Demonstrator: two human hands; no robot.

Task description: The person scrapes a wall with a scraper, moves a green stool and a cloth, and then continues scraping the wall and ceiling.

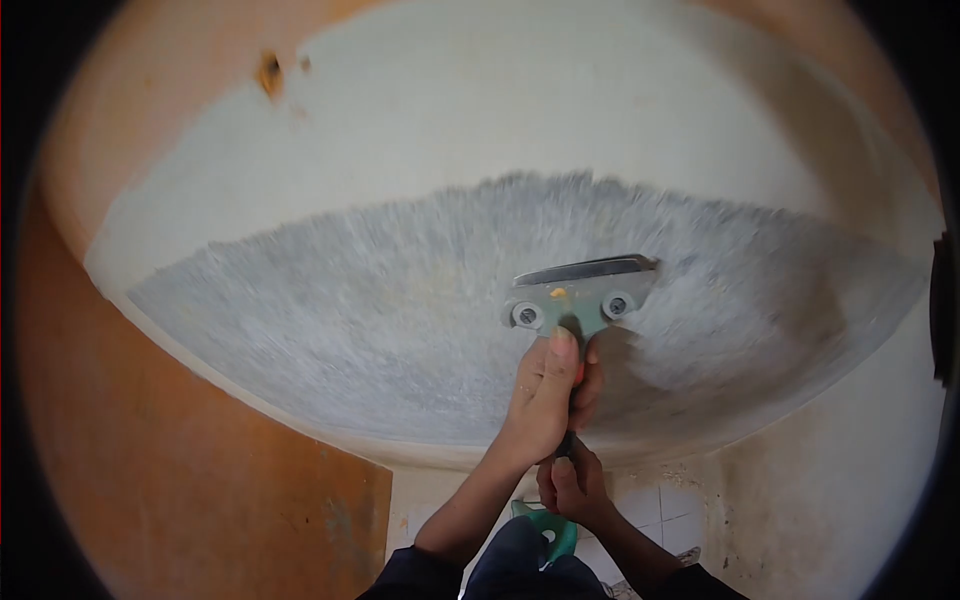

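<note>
The left hand (545,400) has its grip closed around the neck of a wide green-grey scraper (565,312), which carries a dark flat metal blade (585,270) and two round screws (527,315). Lower down, the right hand (577,485) has its grip folded around the lower part of the same tool's black handle (566,446). The scraper is in front of a rough grey area (380,320) on the pale wall (450,100), but I cannot tell whether the blade touches this surface.
</note>
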